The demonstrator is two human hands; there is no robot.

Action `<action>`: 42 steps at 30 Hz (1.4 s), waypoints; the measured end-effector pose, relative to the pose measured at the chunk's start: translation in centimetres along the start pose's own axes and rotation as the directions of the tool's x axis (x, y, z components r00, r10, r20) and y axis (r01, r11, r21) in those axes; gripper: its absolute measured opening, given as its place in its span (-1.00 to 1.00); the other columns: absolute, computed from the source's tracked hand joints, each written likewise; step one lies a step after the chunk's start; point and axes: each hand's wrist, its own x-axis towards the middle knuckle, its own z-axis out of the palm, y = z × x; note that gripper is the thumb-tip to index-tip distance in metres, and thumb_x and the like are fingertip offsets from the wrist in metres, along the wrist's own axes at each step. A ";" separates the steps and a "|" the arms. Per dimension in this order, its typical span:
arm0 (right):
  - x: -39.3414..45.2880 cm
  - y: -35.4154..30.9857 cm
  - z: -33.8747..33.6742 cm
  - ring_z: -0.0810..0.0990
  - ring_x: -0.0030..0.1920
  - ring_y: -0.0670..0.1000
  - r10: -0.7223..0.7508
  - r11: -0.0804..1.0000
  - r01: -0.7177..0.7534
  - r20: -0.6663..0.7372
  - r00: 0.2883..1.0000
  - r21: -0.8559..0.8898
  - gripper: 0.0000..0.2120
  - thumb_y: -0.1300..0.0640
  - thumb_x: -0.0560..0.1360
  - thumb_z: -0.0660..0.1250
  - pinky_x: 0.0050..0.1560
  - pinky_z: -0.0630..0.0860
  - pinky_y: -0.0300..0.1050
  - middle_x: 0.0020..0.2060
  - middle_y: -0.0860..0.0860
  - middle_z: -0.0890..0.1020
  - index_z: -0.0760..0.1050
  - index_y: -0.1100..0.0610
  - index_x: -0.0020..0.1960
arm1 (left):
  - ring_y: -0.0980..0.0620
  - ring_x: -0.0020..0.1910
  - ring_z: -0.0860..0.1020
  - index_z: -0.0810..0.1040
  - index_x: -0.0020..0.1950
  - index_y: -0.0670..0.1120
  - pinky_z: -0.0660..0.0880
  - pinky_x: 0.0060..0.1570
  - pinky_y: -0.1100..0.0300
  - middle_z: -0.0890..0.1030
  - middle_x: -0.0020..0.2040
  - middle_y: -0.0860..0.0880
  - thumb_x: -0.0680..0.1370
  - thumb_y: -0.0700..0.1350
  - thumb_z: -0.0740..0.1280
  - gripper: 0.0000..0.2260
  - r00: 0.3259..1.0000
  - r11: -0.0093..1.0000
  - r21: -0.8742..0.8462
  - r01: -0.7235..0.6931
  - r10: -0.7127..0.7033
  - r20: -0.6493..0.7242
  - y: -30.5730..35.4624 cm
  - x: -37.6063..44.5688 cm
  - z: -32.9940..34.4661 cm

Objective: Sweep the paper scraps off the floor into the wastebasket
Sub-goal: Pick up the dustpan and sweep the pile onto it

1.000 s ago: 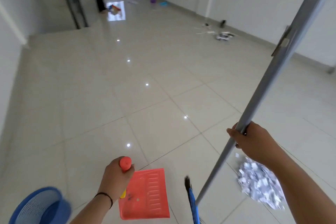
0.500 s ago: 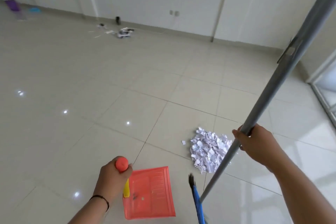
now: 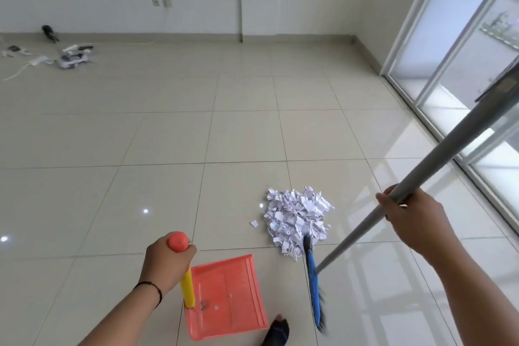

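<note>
paper scraps (image 3: 297,216) piled between left grip (image 3: 165,264), right grip (image 3: 412,219).

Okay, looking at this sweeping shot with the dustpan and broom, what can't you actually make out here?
- Wastebasket: not in the head view at all.
- Broom handle top: cut off by the right edge, above the right hand.
- Dustpan handle middle: hidden inside the left hand.
- Clutter by the far wall: too small to identify.
- Print on the paper scraps: too small to read.

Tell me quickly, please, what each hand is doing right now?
Left hand: grips the dustpan handle.
Right hand: grips the broom pole.
</note>
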 end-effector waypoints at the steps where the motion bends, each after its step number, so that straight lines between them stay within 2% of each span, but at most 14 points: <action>1: 0.8 0.0 0.4 0.52 -0.30 -0.01 0.016 1.000 -0.016 -0.010 1.000 0.001 -0.85 0.06 0.57 0.29 -0.41 0.31 -0.16 -0.31 0.06 0.60 0.51 0.13 -0.09 | -0.04 -0.36 0.51 0.60 -0.29 -0.10 0.42 -0.35 0.25 0.62 -0.34 -0.10 0.37 -0.21 0.41 -0.95 1.000 1.000 0.012 -0.002 0.002 0.004 0.6 1.3 0.6; 5: 5.9 -0.4 1.7 0.52 -0.30 -0.03 0.083 0.996 -0.082 -0.070 0.994 0.020 -0.86 0.05 0.57 0.29 -0.42 0.32 -0.16 -0.31 0.04 0.60 0.51 0.11 -0.05 | -0.06 -0.36 0.45 0.56 -0.26 -0.23 0.42 -0.34 0.18 0.61 -0.28 -0.23 0.37 -0.22 0.39 -0.92 0.999 0.998 0.050 -0.039 0.037 0.033 2.9 7.3 3.5; 9: 10.1 -1.0 2.2 0.54 -0.28 -0.01 0.190 0.980 -0.181 -0.115 0.975 0.089 -0.85 -0.02 0.55 0.29 -0.43 0.35 -0.16 -0.28 0.05 0.60 0.51 0.06 -0.02 | -0.11 -0.36 0.48 0.53 -0.31 -0.20 0.45 -0.33 0.15 0.58 -0.36 -0.19 0.37 -0.22 0.37 -0.92 0.997 0.996 0.068 -0.065 0.062 0.045 5.5 12.3 5.7; 14: 14.3 -1.6 3.6 0.62 -0.21 0.16 0.329 0.936 -0.311 -0.100 0.939 0.162 -0.82 -0.09 0.54 0.30 -0.29 0.48 -0.05 -0.26 0.09 0.61 0.50 0.03 -0.05 | -0.11 -0.33 0.50 0.52 -0.34 -0.15 0.44 -0.31 0.17 0.57 -0.33 -0.14 0.38 -0.21 0.38 -0.90 0.994 0.993 0.081 -0.085 0.078 0.078 8.1 19.1 8.2; 17: 16.5 -2.1 4.4 0.61 -0.24 0.13 0.338 0.936 -0.318 -0.136 0.931 0.147 -0.88 -0.02 0.54 0.31 -0.35 0.45 -0.09 -0.28 0.10 0.62 0.50 0.02 -0.09 | -0.08 -0.28 0.51 0.52 -0.34 -0.09 0.41 -0.31 0.18 0.57 -0.26 -0.11 0.39 -0.21 0.38 -0.88 0.987 0.987 0.108 -0.118 0.105 0.124 9.4 23.3 10.0; 20: 18.4 -2.5 5.6 0.51 -0.38 0.02 0.357 0.932 -0.336 -0.184 0.916 0.137 -0.90 0.05 0.53 0.32 -0.47 0.33 -0.17 -0.36 0.07 0.59 0.53 0.04 -0.14 | -0.03 -0.31 0.50 0.50 -0.37 -0.08 0.39 -0.46 0.27 0.55 -0.23 -0.11 0.38 -0.24 0.38 -0.85 0.978 0.983 0.107 -0.149 0.131 0.165 10.0 27.1 12.0; 24: 20.6 -2.7 8.4 0.48 -0.35 0.08 0.441 0.897 -0.423 -0.197 0.876 0.130 -0.90 0.16 0.48 0.33 -0.44 0.35 -0.14 -0.38 0.13 0.58 0.53 0.09 -0.22 | -0.01 -0.28 0.50 0.52 -0.35 -0.06 0.37 -0.27 0.20 0.53 -0.20 -0.05 0.37 -0.25 0.39 -0.85 0.966 0.973 0.143 -0.182 0.150 0.211 10.2 30.8 14.1; 27: 21.6 -2.1 11.0 0.45 -0.36 0.09 0.520 0.854 -0.506 -0.181 0.835 0.118 -0.91 0.17 0.47 0.32 -0.40 0.35 -0.09 -0.39 0.14 0.55 0.52 0.18 -0.19 | 0.05 -0.36 0.51 0.51 -0.37 -0.06 0.41 -0.48 0.26 0.51 -0.21 -0.04 0.38 -0.26 0.37 -0.84 0.959 0.971 0.151 -0.187 0.147 0.243 9.8 33.0 15.6; 29: 21.9 -1.7 12.0 0.52 -0.32 0.11 0.543 0.840 -0.531 -0.178 0.821 0.113 -0.88 0.12 0.48 0.29 -0.37 0.40 -0.09 -0.36 0.16 0.59 0.53 0.15 -0.16 | 0.09 -0.42 0.51 0.51 -0.37 -0.06 0.37 -0.63 0.39 0.49 -0.21 -0.01 0.39 -0.27 0.37 -0.83 0.956 0.976 0.125 -0.179 0.142 0.256 9.5 33.9 16.3; 30: 22.3 -1.5 12.4 0.57 -0.26 0.17 0.556 0.831 -0.544 -0.175 0.813 0.116 -0.86 0.09 0.49 0.27 -0.33 0.43 -0.09 -0.31 0.22 0.61 0.54 0.15 -0.14 | 0.12 -0.41 0.50 0.51 -0.37 -0.05 0.34 -0.63 0.43 0.48 -0.21 0.00 0.39 -0.27 0.37 -0.83 0.954 0.976 0.125 -0.181 0.143 0.263 9.3 34.4 16.8; 32: 23.1 -1.5 12.5 0.61 -0.14 0.27 0.572 0.820 -0.558 -0.164 0.804 0.127 -0.82 0.06 0.48 0.27 -0.20 0.54 -0.01 -0.22 0.29 0.63 0.53 0.17 -0.12 | 0.12 -0.37 0.49 0.51 -0.36 -0.04 0.36 -0.48 0.38 0.49 -0.20 0.01 0.39 -0.25 0.38 -0.83 0.950 0.969 0.157 -0.191 0.142 0.279 9.0 35.0 17.5; 35: 24.1 -1.7 12.1 0.67 -0.12 0.21 0.572 0.820 -0.559 -0.160 0.805 0.123 -0.88 0.08 0.46 0.30 -0.02 0.62 0.24 -0.30 0.09 0.68 0.59 -0.01 -0.21 | -0.02 -0.25 0.50 0.52 -0.33 -0.04 0.35 -0.21 0.22 0.51 -0.16 -0.03 0.38 -0.23 0.39 -0.86 0.943 0.962 0.185 -0.199 0.136 0.303 8.7 35.6 18.5; 38: 24.6 -1.6 12.1 0.68 -0.13 0.16 0.559 0.829 -0.545 -0.174 0.811 0.128 -0.81 0.11 0.45 0.30 -0.03 0.63 0.23 -0.33 0.02 0.69 0.60 -0.15 -0.23 | -0.03 -0.22 0.51 0.51 -0.35 0.01 0.35 -0.16 0.20 0.51 -0.16 -0.01 0.37 -0.22 0.39 -0.83 0.930 0.953 0.185 -0.239 0.169 0.327 9.2 36.3 19.2; 42: 24.6 -1.3 12.1 0.69 -0.16 0.13 0.551 0.834 -0.530 -0.198 0.811 0.152 -0.80 0.10 0.44 0.31 -0.10 0.63 0.15 -0.39 -0.04 0.68 0.59 -0.20 -0.21 | 0.16 -0.27 0.47 0.49 -0.36 0.06 0.34 -0.18 0.23 0.51 -0.19 0.06 0.35 -0.22 0.40 -0.79 0.911 0.936 0.171 -0.309 0.239 0.336 10.1 36.9 19.0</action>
